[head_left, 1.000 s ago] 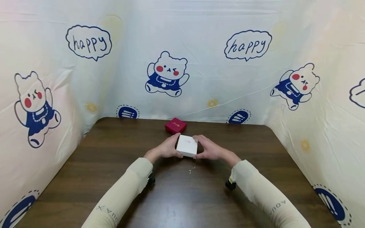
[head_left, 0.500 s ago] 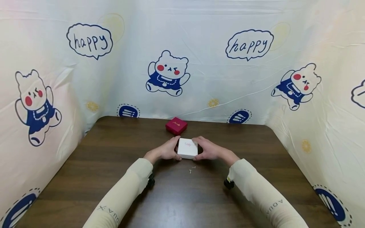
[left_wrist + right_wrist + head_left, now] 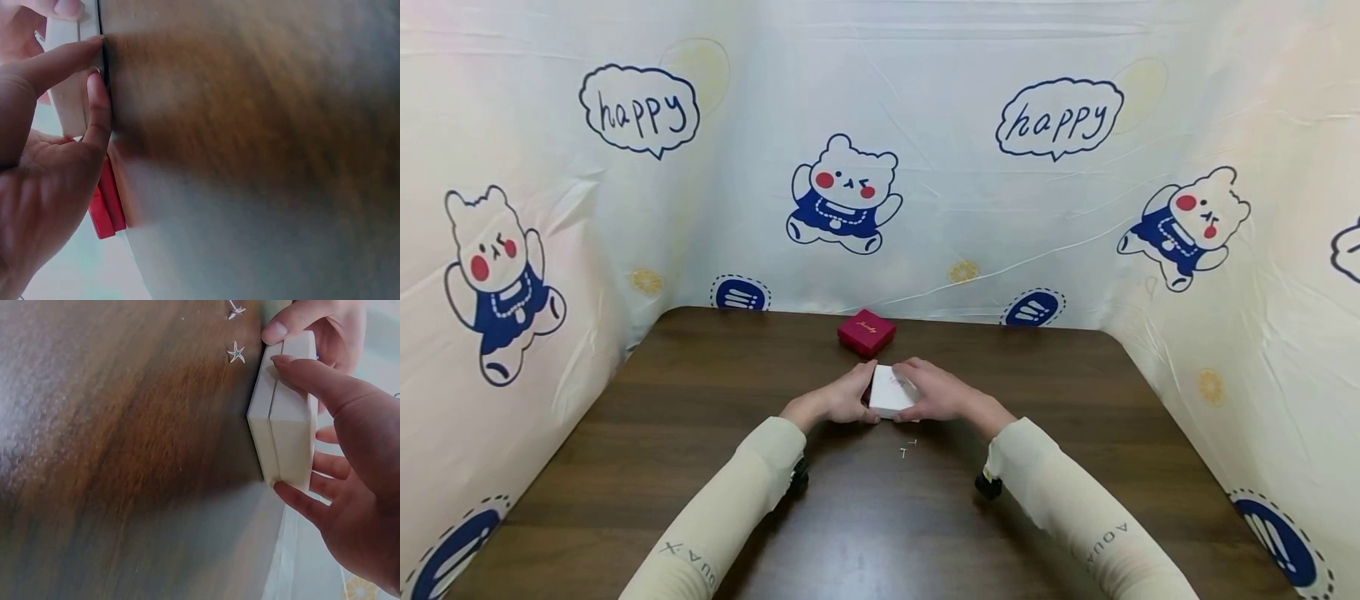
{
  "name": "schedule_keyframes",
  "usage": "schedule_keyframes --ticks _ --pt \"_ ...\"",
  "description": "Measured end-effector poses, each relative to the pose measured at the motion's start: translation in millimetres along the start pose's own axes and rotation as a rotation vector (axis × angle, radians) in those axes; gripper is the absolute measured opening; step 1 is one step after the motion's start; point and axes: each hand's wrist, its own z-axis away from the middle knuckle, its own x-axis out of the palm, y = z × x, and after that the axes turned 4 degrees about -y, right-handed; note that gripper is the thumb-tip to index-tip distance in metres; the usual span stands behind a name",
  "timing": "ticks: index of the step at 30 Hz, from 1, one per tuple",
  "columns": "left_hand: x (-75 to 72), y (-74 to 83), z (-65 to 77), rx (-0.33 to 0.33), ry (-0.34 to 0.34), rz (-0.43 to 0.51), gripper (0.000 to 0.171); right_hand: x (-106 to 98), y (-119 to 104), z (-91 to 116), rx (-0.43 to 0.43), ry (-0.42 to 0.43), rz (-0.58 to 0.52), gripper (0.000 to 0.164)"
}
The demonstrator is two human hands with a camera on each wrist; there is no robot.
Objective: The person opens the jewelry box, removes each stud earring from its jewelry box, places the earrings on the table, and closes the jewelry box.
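A small white jewelry box (image 3: 886, 397) with faint lettering on its lid sits at mid-table between both hands. My left hand (image 3: 846, 395) grips its left side, thumb toward me, with a fingertip low on the wall in the left wrist view. From the right, my right hand (image 3: 942, 392) spans the lid, hiding its right part. A seam between lid and base shows in the right wrist view, where the right thumb (image 3: 319, 378) lies by it on the near wall. Two small earrings lie in front of the box, one a starfish stud (image 3: 235, 352).
Behind the white box stands a closed red jewelry box (image 3: 867, 333) with gold lettering. The dark wooden table (image 3: 715, 375) ends at a patterned white curtain (image 3: 925, 167) at the back and both sides.
The white box has come down slightly and levelled out from a tilt. My right hand has slid left over its lid, covering more of it. The earrings and red box stay put.
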Motion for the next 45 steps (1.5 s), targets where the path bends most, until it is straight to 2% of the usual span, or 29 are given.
schedule_keyframes --ticks 7,33,40,45 --pt "0.7 1.3 2.8 -0.014 -0.032 -0.009 0.104 -2 -1 1 0.010 -0.022 -0.007 0.083" --pt "1.5 0.3 4.1 -0.019 -0.007 -0.040 0.101 -10 2 -5 0.030 -0.092 0.020 0.081" --pt "0.9 -1.6 3.3 -0.018 -0.007 -0.036 0.102 -9 3 -5 0.020 -0.080 0.020 0.081" --pt "-0.1 -2.3 4.0 0.015 0.006 -0.047 0.091 -6 3 -4 0.010 -0.047 0.020 0.080"
